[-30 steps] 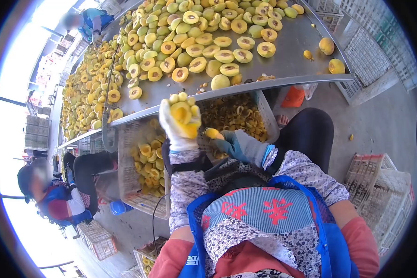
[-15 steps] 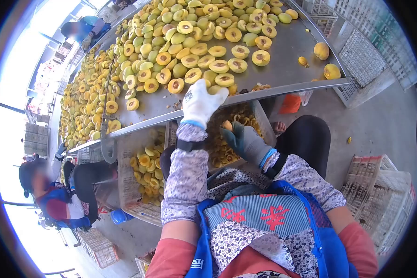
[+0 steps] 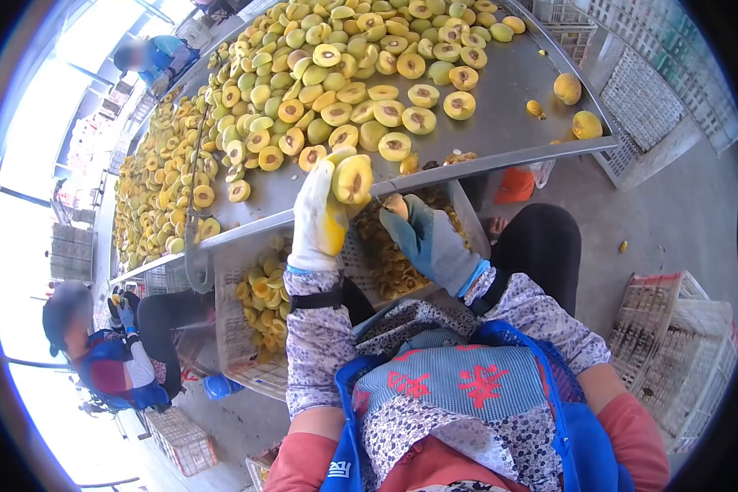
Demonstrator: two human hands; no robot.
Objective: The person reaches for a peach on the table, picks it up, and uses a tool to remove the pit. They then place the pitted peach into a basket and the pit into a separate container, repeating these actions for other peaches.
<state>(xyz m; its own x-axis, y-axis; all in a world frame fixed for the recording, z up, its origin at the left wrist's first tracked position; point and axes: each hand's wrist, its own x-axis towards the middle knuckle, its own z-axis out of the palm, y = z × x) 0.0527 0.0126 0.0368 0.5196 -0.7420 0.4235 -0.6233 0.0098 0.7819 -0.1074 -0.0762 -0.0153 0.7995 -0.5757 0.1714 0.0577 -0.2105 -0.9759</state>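
Observation:
My left hand (image 3: 318, 217), in a white glove with yellow stains, is closed around a yellow peach half (image 3: 353, 180) at the table's front edge. The cut face with its brown pit hollow is turned toward my right hand. My right hand (image 3: 430, 242), in a grey-green glove, is closed on a small tool with a rounded tan end (image 3: 394, 205); most of it is hidden by the fingers. The two hands are close but apart. Beyond them, many halved peaches (image 3: 328, 90) lie heaped on the metal table (image 3: 517, 123).
Below the table edge stand a crate of peach halves (image 3: 262, 303) and a crate of thin peach scraps (image 3: 402, 271). Stacked white crates (image 3: 672, 344) are on the right. Two whole-looking fruits (image 3: 586, 125) rest at the table's right corner. A co-worker (image 3: 111, 353) sits at left.
My left hand has drawn back from the heap toward me and now shows a peach half in its grip. My right hand has shifted slightly up and left.

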